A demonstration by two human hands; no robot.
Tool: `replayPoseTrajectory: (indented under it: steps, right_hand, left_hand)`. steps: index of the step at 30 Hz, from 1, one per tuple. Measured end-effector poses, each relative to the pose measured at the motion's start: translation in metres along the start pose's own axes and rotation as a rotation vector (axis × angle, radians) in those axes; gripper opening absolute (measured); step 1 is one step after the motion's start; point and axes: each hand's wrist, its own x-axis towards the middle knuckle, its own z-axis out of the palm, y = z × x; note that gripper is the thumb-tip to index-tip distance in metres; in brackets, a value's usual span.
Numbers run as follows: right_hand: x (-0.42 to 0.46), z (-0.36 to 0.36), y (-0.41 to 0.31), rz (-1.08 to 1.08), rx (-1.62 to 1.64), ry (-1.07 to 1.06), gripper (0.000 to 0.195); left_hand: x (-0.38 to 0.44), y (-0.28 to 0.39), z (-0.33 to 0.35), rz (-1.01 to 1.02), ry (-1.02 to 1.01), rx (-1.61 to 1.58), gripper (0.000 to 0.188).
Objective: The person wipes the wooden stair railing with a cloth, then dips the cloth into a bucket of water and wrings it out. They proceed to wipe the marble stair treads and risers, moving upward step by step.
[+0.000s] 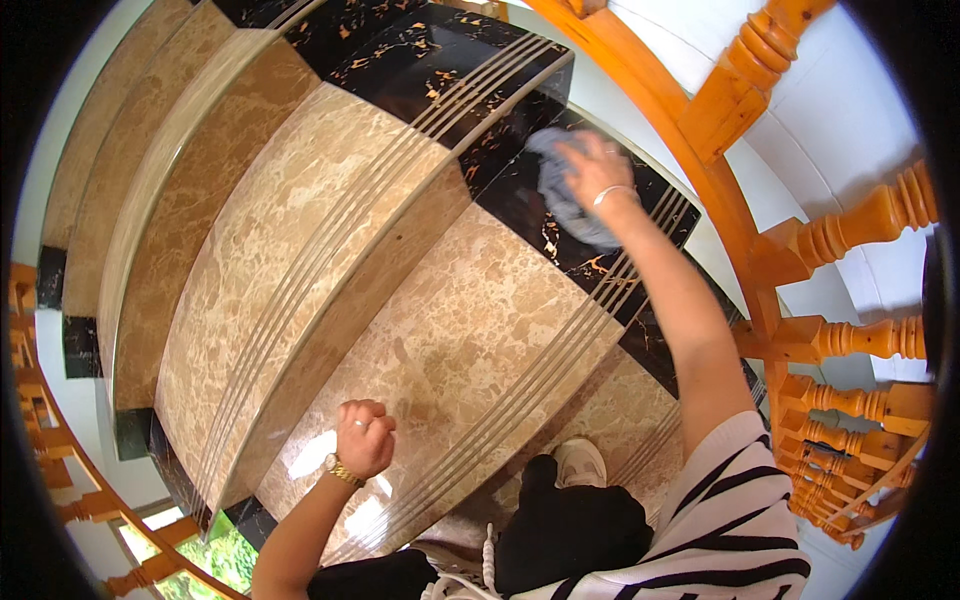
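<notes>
My right hand (598, 171) presses a crumpled grey-blue cloth (559, 180) onto the black marble end (517, 199) of a stair tread. Its fingers are curled over the cloth, and a thin bangle circles that wrist. Below and to the left, my left hand (364, 439) is closed in a loose fist with nothing visible in it. It hovers over the glossy brown marble tread (450, 292); whether it touches the stone I cannot tell. A gold watch (345, 470) sits on the left wrist, and a ring shows on a finger.
Along the right runs an orange wooden banister rail (720, 180) with turned balusters (862, 229). Higher marble steps (300, 195) rise to the upper left, their edges grooved. Another wooden railing (112, 517) curves at lower left. My shoe (580, 463) stands on the step below.
</notes>
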Motion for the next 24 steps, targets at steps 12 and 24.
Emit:
replayPoseTrajectory:
  steps: [12,24]
  right_hand:
    - [-0.106,-0.023,-0.152,-0.051,0.027,-0.161,0.067]
    - [-0.208,-0.041,-0.312,-0.049,1.446,-0.402,0.053]
  left_hand:
    - [-0.113,0.009,-0.023,-0.459,0.207,0.056,0.025]
    - [-0.071,0.042,-0.025,-0.393,0.096,0.133,0.067]
